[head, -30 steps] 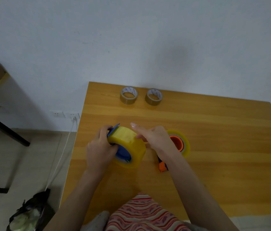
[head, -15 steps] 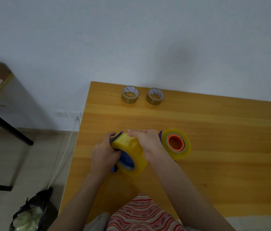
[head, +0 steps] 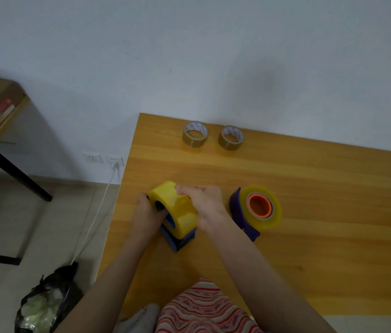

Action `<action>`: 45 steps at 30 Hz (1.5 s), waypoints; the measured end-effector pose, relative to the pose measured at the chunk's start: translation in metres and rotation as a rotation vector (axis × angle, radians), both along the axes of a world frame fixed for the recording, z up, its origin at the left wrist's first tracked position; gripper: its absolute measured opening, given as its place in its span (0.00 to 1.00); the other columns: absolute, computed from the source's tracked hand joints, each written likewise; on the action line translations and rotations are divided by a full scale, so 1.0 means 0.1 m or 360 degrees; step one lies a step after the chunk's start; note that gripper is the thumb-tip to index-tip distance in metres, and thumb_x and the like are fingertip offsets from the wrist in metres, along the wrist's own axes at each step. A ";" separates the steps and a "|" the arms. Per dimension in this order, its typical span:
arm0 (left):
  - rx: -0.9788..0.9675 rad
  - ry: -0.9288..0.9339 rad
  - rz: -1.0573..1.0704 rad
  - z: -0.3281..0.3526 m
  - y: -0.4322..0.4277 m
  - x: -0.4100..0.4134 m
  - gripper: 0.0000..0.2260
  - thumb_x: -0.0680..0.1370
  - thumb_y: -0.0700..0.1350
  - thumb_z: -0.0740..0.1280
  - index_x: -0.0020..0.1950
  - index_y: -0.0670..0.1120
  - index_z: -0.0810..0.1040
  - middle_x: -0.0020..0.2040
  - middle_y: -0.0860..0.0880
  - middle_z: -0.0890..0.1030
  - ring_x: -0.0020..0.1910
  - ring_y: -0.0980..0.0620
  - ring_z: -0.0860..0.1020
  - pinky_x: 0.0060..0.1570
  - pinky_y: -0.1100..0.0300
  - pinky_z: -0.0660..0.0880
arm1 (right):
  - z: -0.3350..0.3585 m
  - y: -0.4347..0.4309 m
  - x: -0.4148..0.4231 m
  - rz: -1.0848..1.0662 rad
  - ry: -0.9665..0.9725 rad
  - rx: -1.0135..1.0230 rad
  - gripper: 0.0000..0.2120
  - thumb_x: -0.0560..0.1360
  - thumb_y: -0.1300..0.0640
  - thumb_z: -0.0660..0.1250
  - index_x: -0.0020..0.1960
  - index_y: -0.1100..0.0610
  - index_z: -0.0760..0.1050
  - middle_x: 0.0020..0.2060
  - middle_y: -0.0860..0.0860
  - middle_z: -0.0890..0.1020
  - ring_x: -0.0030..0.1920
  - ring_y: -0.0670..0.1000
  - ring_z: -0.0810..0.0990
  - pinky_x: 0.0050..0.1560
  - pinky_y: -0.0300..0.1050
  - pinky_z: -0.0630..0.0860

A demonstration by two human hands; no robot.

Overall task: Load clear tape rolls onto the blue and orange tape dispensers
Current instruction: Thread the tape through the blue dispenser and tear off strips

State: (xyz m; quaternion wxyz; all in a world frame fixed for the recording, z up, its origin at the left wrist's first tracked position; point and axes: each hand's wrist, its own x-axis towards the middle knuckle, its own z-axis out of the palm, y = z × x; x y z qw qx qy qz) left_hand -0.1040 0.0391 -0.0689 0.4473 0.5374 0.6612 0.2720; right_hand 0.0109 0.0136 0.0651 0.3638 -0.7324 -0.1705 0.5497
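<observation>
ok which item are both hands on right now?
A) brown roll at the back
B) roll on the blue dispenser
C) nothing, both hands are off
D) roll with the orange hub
B: the left hand and right hand both grip the tape roll sitting on the blue dispenser. The orange-hub roll and the brown rolls lie apart, untouched.

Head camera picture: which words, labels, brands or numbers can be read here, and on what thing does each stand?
No text here can be read.
Blue print inside the left brown tape roll: too blurred to read.
Blue print inside the right brown tape roll: too blurred.
Red label on the cardboard box at far left: too blurred.
</observation>
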 end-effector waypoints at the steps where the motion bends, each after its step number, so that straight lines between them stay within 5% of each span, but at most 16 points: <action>1: -0.0005 0.0020 -0.0006 -0.03 0.00 -0.01 0.20 0.71 0.46 0.73 0.51 0.41 0.65 0.39 0.49 0.69 0.37 0.48 0.71 0.27 0.58 0.63 | -0.03 -0.02 0.00 0.0011 -0.0011 0.0001 0.08 0.68 0.59 0.75 0.36 0.60 0.77 0.42 0.49 0.77 0.57 0.51 0.73 0.55 0.47 0.69; 5: 0.0022 0.0199 -0.0044 -0.15 0.04 -0.07 0.21 0.70 0.45 0.73 0.52 0.38 0.67 0.48 0.40 0.72 0.48 0.41 0.72 0.36 0.54 0.65 | -0.05 -0.10 0.01 0.0015 -0.0025 -0.0017 0.11 0.69 0.58 0.74 0.35 0.57 0.73 0.37 0.43 0.73 0.54 0.49 0.70 0.53 0.45 0.67; 8: 0.0064 0.0235 -0.0037 -0.18 0.03 -0.06 0.21 0.72 0.45 0.71 0.56 0.35 0.68 0.53 0.37 0.72 0.54 0.39 0.71 0.42 0.53 0.65 | -0.08 -0.17 0.02 0.0004 -0.0002 -0.0066 0.11 0.69 0.56 0.75 0.37 0.54 0.72 0.47 0.49 0.77 0.60 0.51 0.72 0.57 0.45 0.67; 13: 0.0071 0.0142 0.0018 -0.25 -0.01 -0.03 0.16 0.75 0.45 0.67 0.58 0.37 0.70 0.51 0.38 0.75 0.49 0.38 0.75 0.39 0.52 0.69 | -0.06 -0.20 0.03 -0.0035 0.0007 -0.0062 0.12 0.69 0.56 0.75 0.38 0.52 0.71 0.59 0.55 0.77 0.65 0.53 0.72 0.65 0.50 0.68; 19: 0.0026 0.0096 0.0025 -0.33 0.00 0.01 0.15 0.76 0.47 0.66 0.58 0.40 0.70 0.49 0.41 0.76 0.44 0.44 0.76 0.34 0.55 0.69 | -0.11 -0.30 0.10 -0.0031 0.0002 -0.0094 0.06 0.69 0.57 0.74 0.41 0.57 0.79 0.51 0.53 0.78 0.60 0.53 0.74 0.61 0.49 0.69; 22: 0.0060 0.0082 0.0059 -0.35 -0.03 0.04 0.15 0.76 0.46 0.67 0.58 0.39 0.70 0.49 0.41 0.76 0.43 0.45 0.75 0.33 0.56 0.69 | -0.05 -0.30 0.16 -0.0001 -0.0002 -0.0076 0.11 0.71 0.58 0.72 0.48 0.62 0.74 0.41 0.47 0.75 0.53 0.47 0.70 0.56 0.45 0.66; 26: 0.0049 0.0071 0.0099 -0.32 -0.04 0.08 0.16 0.76 0.47 0.67 0.54 0.36 0.69 0.44 0.42 0.72 0.35 0.50 0.71 0.27 0.59 0.64 | -0.03 -0.34 0.12 -0.0004 0.0079 -0.0081 0.06 0.69 0.58 0.74 0.39 0.60 0.80 0.55 0.55 0.80 0.64 0.53 0.72 0.65 0.54 0.68; 30: 0.0046 0.0073 0.0147 -0.32 -0.02 0.13 0.15 0.77 0.46 0.66 0.53 0.36 0.67 0.42 0.43 0.70 0.35 0.49 0.69 0.27 0.59 0.62 | 0.06 -0.31 0.18 -0.0017 0.0043 0.0081 0.14 0.71 0.60 0.71 0.50 0.71 0.80 0.41 0.48 0.81 0.59 0.49 0.74 0.57 0.46 0.67; 33: 0.0045 0.0080 0.0160 -0.38 0.07 0.13 0.10 0.77 0.44 0.65 0.47 0.38 0.66 0.37 0.46 0.67 0.34 0.47 0.68 0.26 0.61 0.58 | 0.10 -0.36 0.20 -0.0002 0.0016 0.0123 0.10 0.72 0.61 0.71 0.45 0.69 0.81 0.43 0.50 0.82 0.60 0.50 0.76 0.61 0.49 0.69; 36: 0.0054 0.0099 0.0130 -0.47 0.15 0.12 0.10 0.77 0.42 0.64 0.49 0.35 0.69 0.40 0.42 0.71 0.36 0.44 0.71 0.26 0.60 0.60 | 0.14 -0.42 0.19 0.0018 -0.0039 0.0140 0.10 0.71 0.60 0.71 0.41 0.69 0.79 0.39 0.52 0.82 0.50 0.47 0.78 0.60 0.50 0.72; 43: 0.0053 0.0117 0.0061 -0.52 0.31 0.11 0.11 0.76 0.42 0.64 0.43 0.32 0.70 0.36 0.38 0.73 0.30 0.43 0.70 0.24 0.62 0.58 | 0.27 -0.52 0.34 -0.0083 -0.0080 0.0260 0.15 0.71 0.63 0.71 0.46 0.77 0.76 0.53 0.70 0.77 0.54 0.64 0.77 0.56 0.51 0.78; 45: 0.0084 0.0116 0.0074 -0.48 0.32 0.13 0.10 0.76 0.42 0.64 0.44 0.34 0.70 0.34 0.42 0.70 0.30 0.45 0.69 0.24 0.61 0.59 | 0.28 -0.54 0.43 -0.0119 0.0003 0.0235 0.11 0.71 0.63 0.70 0.43 0.74 0.78 0.49 0.66 0.81 0.50 0.59 0.80 0.56 0.55 0.79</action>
